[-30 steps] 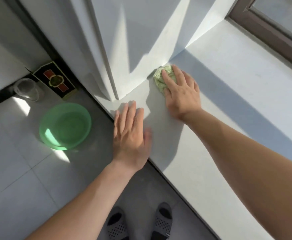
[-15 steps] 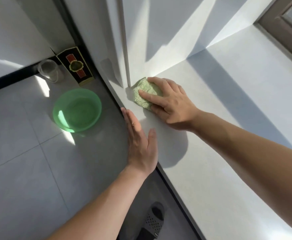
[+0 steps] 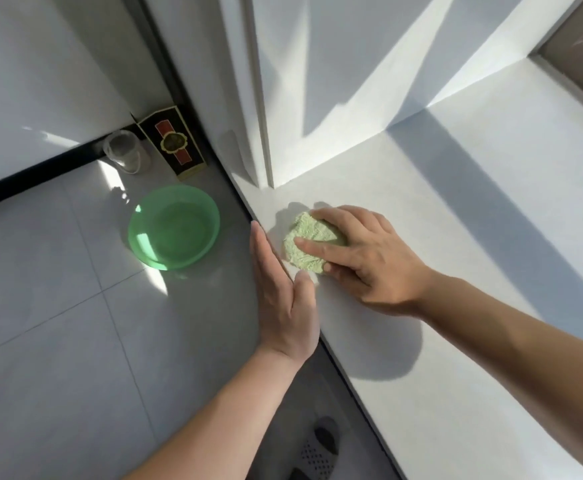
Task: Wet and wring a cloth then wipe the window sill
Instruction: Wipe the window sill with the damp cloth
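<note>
A second ago the left hand [image 3: 284, 299] lay flat on the window sill [image 3: 473, 254]. Now it stands on its side against the sill's front edge. Its fingers are straight and hold nothing, and its thumb rests on top. The green cloth [image 3: 303, 244] was back in the corner by the wall. Now it sits on the sill near the front edge, just beside the left hand. The right hand [image 3: 366, 261] grips it, fingers bent over it and pressing it down.

I think the dirt is being swept to the edge, and the left hand waits there like a little wall to catch it. So the wiping is going on. The long part of the sill to the right may still need a wipe.

Now count. On the floor there is one clear cup [image 3: 125, 152], one dark box [image 3: 172, 145] with a red and gold label, and one green basin [image 3: 174, 226]. Then come two hands, one cloth and one sill.
</note>
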